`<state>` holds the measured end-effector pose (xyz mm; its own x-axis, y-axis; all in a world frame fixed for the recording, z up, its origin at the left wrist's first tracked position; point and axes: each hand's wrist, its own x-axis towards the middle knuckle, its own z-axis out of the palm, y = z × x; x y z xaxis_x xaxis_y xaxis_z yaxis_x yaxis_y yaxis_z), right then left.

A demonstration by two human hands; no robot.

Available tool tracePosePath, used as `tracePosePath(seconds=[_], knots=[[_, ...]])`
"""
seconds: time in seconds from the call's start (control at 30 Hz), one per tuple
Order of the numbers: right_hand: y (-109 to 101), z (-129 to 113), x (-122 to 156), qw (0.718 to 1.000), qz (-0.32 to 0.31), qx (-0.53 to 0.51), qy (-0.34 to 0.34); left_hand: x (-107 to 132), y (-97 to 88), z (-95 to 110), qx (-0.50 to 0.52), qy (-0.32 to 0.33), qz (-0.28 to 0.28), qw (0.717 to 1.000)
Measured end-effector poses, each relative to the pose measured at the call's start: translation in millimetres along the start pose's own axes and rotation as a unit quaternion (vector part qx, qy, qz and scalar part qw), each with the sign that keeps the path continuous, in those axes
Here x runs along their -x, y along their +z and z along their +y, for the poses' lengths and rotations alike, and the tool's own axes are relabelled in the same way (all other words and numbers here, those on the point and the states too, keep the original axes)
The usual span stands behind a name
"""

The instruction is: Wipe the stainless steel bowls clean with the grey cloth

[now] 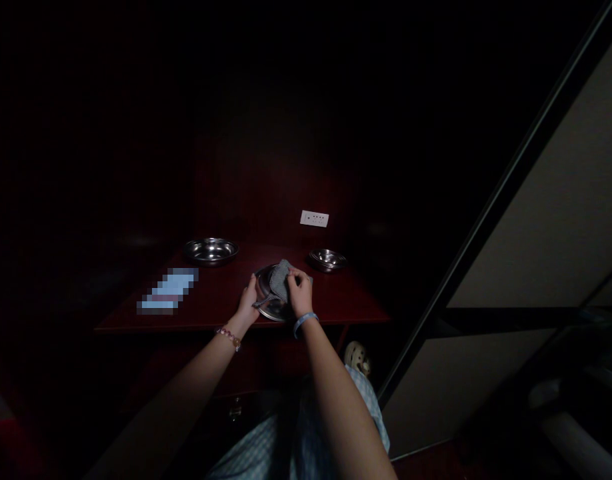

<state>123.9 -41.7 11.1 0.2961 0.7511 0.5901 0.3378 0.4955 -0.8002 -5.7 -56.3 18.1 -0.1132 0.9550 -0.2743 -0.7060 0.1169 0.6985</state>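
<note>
A round steel plate (275, 311) is tilted up at the front of a dark red table (221, 297). My left hand (248, 298) grips the plate's left rim, fingers closed on it. My right hand (299, 291) is closed on a grey cloth (279, 280) and presses it against the plate's face. A beaded bracelet is on my left wrist and a light blue band on my right.
A larger steel bowl (211, 250) stands at the table's back left and a smaller steel bowl (327, 259) at the back right. A white socket panel (315, 218) is on the wall behind. A blurred flat item (167, 291) lies on the left. A sliding panel (551, 220) stands to the right.
</note>
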Motion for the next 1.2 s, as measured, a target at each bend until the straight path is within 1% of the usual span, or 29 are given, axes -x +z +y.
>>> tracePosePath(seconds=[0.17, 0.47, 0.6, 0.87, 0.97, 1.2], knots=[[0.6, 0.5, 0.3, 1.0, 0.0, -0.005, -0.001, -2.4, -1.6, -1.7, -0.011, 0.009, -0.005, 1.0], [0.3, -5.2, 2.3, 0.999, 0.01, 0.036, -0.002, -13.6, -6.3, -6.6, 0.014, 0.006, -0.013, 1.0], [-0.7, -5.8, 2.8, 0.999, 0.002, 0.041, -0.005, -11.2, -5.0, -5.0, 0.005, 0.01, -0.007, 1.0], [-0.1, -1.3, 2.8, 0.999, 0.0, 0.036, -0.035, -8.0, -4.5, -5.4, 0.004, 0.018, -0.008, 1.0], [0.2, -0.9, 2.9, 0.998, 0.0, 0.049, -0.037, -7.2, -5.1, -5.6, -0.001, 0.023, -0.016, 1.0], [1.1, -1.7, 5.4, 0.995, 0.007, 0.092, -0.041, -10.7, -6.1, -6.3, 0.006, 0.01, -0.021, 1.0]])
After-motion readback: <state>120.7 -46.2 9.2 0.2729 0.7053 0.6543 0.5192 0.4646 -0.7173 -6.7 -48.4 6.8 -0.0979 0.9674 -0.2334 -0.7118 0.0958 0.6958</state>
